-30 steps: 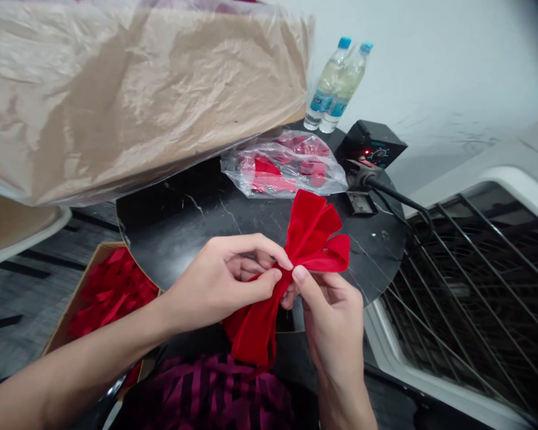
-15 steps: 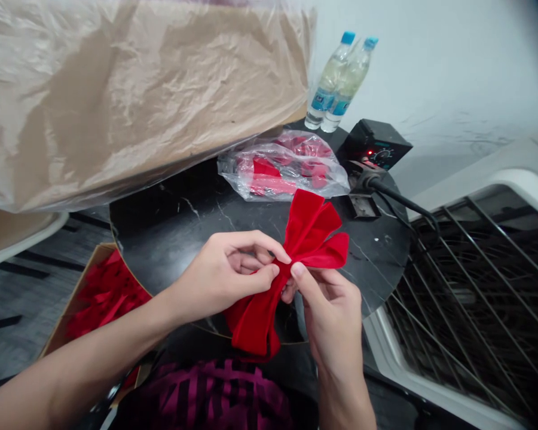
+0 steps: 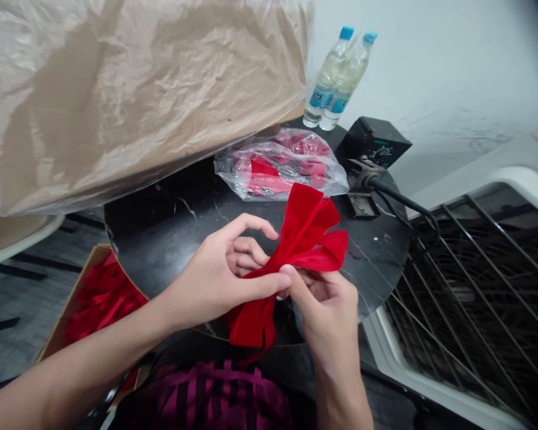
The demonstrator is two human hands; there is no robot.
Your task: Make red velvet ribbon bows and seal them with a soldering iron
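Observation:
A red velvet ribbon bow (image 3: 305, 230) is held up over the round black table, its loops fanned to the upper right and its lower part hanging toward me. My right hand (image 3: 325, 307) pinches the bow's gathered middle, thumb in front and the other fingers partly hidden behind. From the left, my left hand (image 3: 222, 272) lays its thumb across that middle, the tip meeting my right thumb. Its index finger is raised and bent, clear of the ribbon, while the other fingers curl against the bow's left side.
Behind the bow, a clear plastic bag (image 3: 282, 164) of red pieces lies on the marbled black table (image 3: 161, 221). A black dial box (image 3: 376, 140), a corded tool in a stand (image 3: 370, 176) and two bottles (image 3: 336, 83) stand beyond. A plastic-covered carton (image 3: 161, 89) overhangs the left; a box of red ribbon (image 3: 105, 298) sits below.
My left index finger has lifted off the bow's middle, and my left thumb has slid right across it. The red light on the dial box has gone out.

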